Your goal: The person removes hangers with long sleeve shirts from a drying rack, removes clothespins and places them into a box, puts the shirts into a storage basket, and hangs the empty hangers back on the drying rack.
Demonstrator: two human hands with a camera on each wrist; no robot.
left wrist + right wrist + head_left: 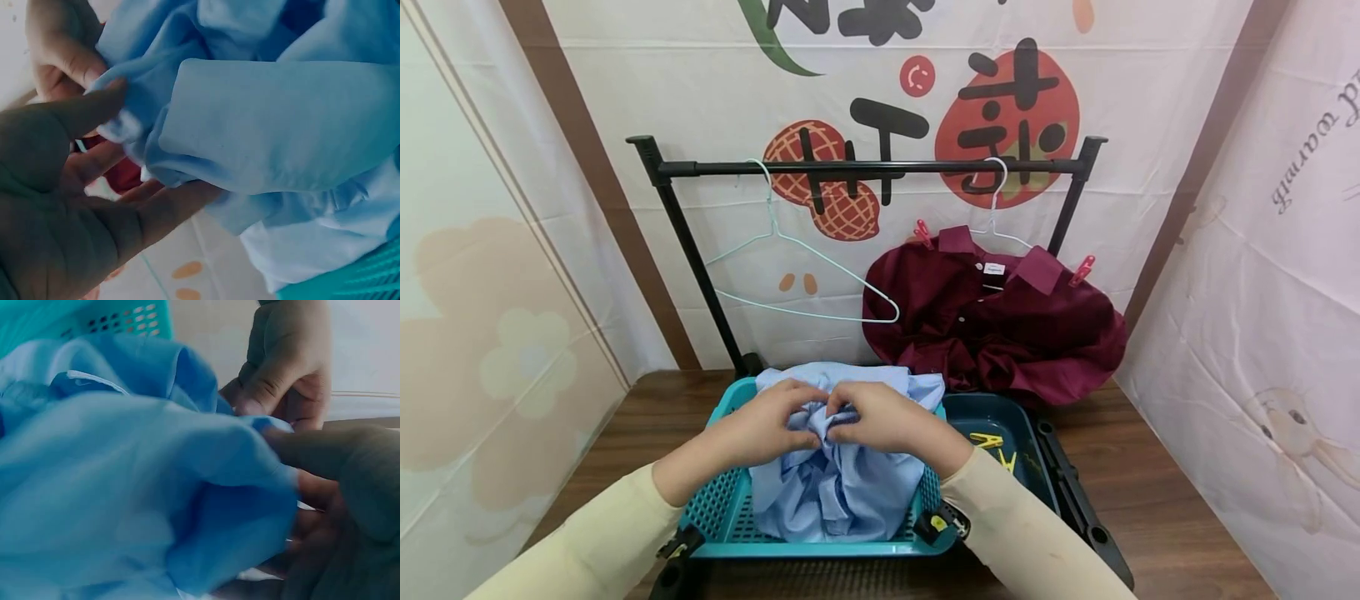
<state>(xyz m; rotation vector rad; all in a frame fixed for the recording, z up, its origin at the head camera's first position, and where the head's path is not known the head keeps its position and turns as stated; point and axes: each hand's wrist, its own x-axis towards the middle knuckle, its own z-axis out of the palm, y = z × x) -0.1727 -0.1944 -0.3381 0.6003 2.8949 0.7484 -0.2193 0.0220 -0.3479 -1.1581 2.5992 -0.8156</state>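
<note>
A light blue shirt (842,500) lies bunched up in a teal perforated basket (797,550), its upper part raised between both hands. My left hand (767,423) pinches a fold of it from the left, thumb on the near side in the left wrist view. Close beside it, my right hand (880,417) pinches the same gathered cloth from the right. A flat, rounded flap (281,125) of the shirt hangs over the left fingers. In the right wrist view the cloth (125,487) is blurred and covers part of the right fingers.
Behind the basket stands a black rack (880,168) with a bare mint hanger (805,315). A maroon shirt (1000,333) hangs at its right, with red clothespins (1082,271). Yellow clothespins (987,440) lie in a dark blue tray (1030,450) on the wooden table (1180,517).
</note>
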